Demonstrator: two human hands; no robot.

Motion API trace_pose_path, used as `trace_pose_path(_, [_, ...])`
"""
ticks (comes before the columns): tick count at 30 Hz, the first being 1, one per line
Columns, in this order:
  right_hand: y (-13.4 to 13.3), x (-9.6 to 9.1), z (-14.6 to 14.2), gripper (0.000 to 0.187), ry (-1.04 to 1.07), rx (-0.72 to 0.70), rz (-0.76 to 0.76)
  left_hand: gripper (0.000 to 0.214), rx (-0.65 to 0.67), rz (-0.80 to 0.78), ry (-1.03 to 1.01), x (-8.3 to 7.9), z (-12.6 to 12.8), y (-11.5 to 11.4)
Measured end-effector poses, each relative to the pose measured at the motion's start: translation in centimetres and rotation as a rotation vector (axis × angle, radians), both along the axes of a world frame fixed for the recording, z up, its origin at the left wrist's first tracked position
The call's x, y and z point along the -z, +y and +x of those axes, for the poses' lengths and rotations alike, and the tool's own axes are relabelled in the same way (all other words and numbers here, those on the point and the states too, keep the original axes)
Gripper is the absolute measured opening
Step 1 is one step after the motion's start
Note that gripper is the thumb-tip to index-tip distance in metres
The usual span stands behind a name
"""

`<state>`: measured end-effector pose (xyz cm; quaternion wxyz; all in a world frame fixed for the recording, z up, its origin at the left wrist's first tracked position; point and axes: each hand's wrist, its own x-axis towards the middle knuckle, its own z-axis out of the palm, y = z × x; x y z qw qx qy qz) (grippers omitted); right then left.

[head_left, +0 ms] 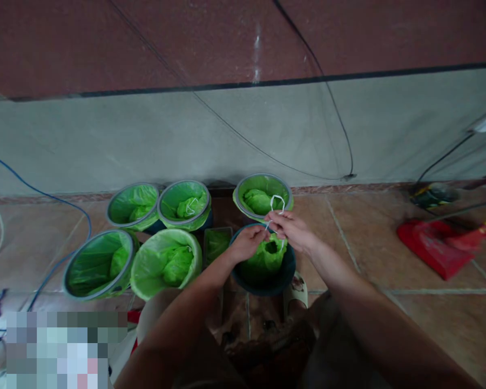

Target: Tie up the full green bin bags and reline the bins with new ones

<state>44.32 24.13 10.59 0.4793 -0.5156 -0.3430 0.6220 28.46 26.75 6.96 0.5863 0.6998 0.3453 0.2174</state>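
Both hands meet just above the dark bin [263, 289], nearly touching. The left hand [247, 242] and the right hand [294, 229] each pinch the white drawstring [272, 201] of the green bag [267, 258] bunched inside that bin. The cord's loop stands up past the bin's far rim, toward the grey-rimmed bin [238, 201] just behind, and the right hand is nearer the loop (the left sits lower, by the bag's mouth). I can read no label or lettering anywhere.

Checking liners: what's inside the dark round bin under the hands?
A crumpled green plastic bag, white drawstring held by left hand and right hand. The bag covers the bin's bottom.
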Motion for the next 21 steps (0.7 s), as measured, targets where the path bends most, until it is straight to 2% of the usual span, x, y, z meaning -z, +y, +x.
trace_pose_path(2, [0.2, -0.2, 0.5, 0.042, 0.006, 0.125, 0.011, 0.026, -0.120, -0.075, -0.023, 0.2, 0.2, -0.2])
trace_pose_path(4, [0.2, -0.5, 0.7, 0.044, 0.013, 0.234, 0.038, 0.023, -0.276, -0.226, -0.092, 0.6, 0.3, -0.2])
trace_pose_path(5, [0.1, -0.7, 0.6, 0.044, 0.024, 0.247, 0.052, 0.022, -0.346, -0.297, -0.124, 0.8, 0.4, -0.1])
trace_pose_path(7, [-0.2, -1.3, -0.1, 0.041, 0.072, 0.154, 0.086, 0.021, -0.389, -0.355, -0.133, 1.4, 0.7, 0.0])
trace_pose_path(9, [-0.5, -1.8, -1.1, 0.036, 0.140, -0.016, 0.114, 0.018, -0.304, -0.278, -0.058, 1.9, 1.1, -0.1])
trace_pose_path(11, [-0.5, -2.1, -2.0, 0.033, 0.197, -0.116, 0.117, 0.014, -0.144, -0.138, 0.032, 2.2, 1.5, -0.5])
trace_pose_path(13, [-0.2, -2.1, -2.3, 0.029, 0.222, -0.106, 0.108, 0.013, 0.057, -0.028, 0.088, 2.1, 1.6, -0.8])
trace_pose_path(16, [0.6, -1.5, -1.6, 0.028, 0.179, -0.003, 0.122, 0.020, 0.288, 0.019, 0.117, 1.4, 1.3, -1.1])
trace_pose_path(18, [1.1, -0.6, -0.7, 0.032, 0.032, 0.067, 0.113, 0.021, 0.324, 0.009, 0.130, 1.2, 1.0, -0.9])
trace_pose_path(21, [1.2, 1.2, 0.3, 0.042, -0.497, 0.077, 0.034, 0.024, 0.208, -0.057, 0.174, 1.5, 0.7, -0.4])
